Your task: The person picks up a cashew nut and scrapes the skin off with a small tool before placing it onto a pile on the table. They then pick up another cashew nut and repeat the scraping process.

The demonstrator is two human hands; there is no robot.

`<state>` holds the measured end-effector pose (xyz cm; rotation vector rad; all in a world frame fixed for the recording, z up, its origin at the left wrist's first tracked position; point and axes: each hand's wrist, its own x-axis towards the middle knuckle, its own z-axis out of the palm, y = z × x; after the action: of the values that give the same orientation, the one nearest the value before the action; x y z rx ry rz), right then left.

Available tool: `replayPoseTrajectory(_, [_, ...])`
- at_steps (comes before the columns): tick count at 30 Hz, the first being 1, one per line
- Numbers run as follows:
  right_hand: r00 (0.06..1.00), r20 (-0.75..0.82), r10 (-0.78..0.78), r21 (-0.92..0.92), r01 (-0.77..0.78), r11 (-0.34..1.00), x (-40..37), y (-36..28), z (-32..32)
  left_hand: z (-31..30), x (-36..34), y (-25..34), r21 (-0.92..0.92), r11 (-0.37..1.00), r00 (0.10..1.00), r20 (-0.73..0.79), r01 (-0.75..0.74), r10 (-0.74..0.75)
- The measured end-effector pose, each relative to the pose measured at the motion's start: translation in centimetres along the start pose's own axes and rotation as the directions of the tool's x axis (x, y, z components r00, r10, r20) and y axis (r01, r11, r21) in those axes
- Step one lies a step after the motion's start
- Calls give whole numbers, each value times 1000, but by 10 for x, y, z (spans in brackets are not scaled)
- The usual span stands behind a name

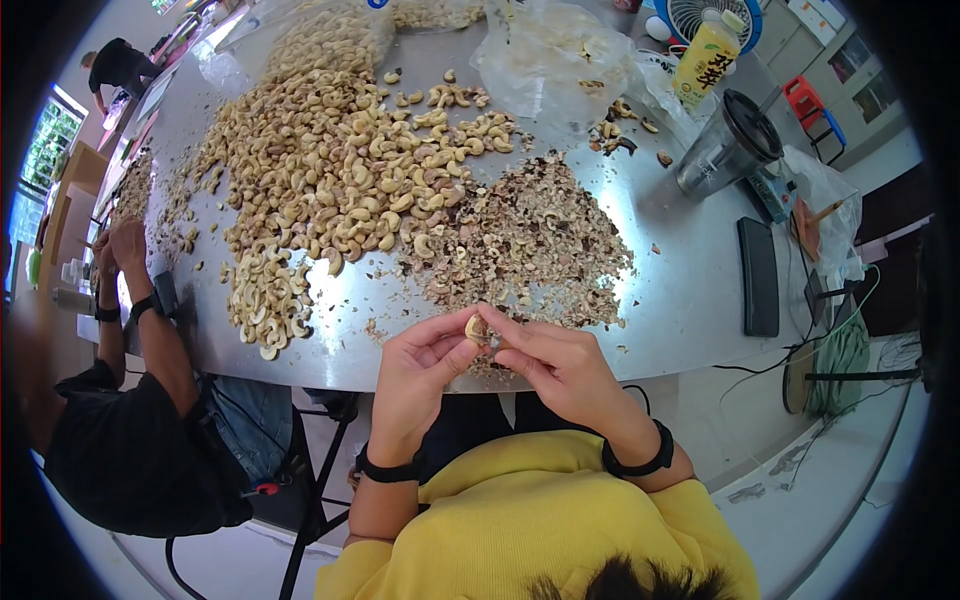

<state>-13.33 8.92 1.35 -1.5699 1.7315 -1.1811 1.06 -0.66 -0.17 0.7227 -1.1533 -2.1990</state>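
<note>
Between the thumb and fingers of my left hand (pixel 425 360) is a single cashew nut (pixel 475 327), held above the table's near edge. My right hand (pixel 560 365) is closed in a pinch against the same nut. A small greyish piece shows between its thumb and fingers, too small to name. Just beyond my hands lies a heap of brown skins and crumbs (pixel 540 240). To its left spreads a large pile of cashew nuts (pixel 340 170), with a smaller group of paler cashews (pixel 265 305) at its near end.
The metal table (pixel 670 330) carries plastic bags (pixel 550 70), a yellow bottle (pixel 708 60), a lidded dark tumbler (pixel 725 150), a black phone (pixel 758 275) and a blue fan (pixel 700 20). At my left, a person in black (pixel 130 450) works at the table.
</note>
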Motion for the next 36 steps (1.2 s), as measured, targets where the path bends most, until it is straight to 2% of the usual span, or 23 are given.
replayPoseTrajectory(8, [1000, 21, 23, 59, -24, 998, 1, -1, -1, -1, -1, 0, -9, 1000, 1000, 18, 8, -8])
replayPoseTrajectory(11, [997, -59, -49, 104, 55, 993, 2, 4, 3, -1, -1, 1, -9, 1000, 1000, 26, 10, -10])
replayPoseTrajectory(36, [991, -91, -95, 39, 99, 994, 3, 9, 7, -3, 0, 1, -25, 1000, 999, 26, 19, -19])
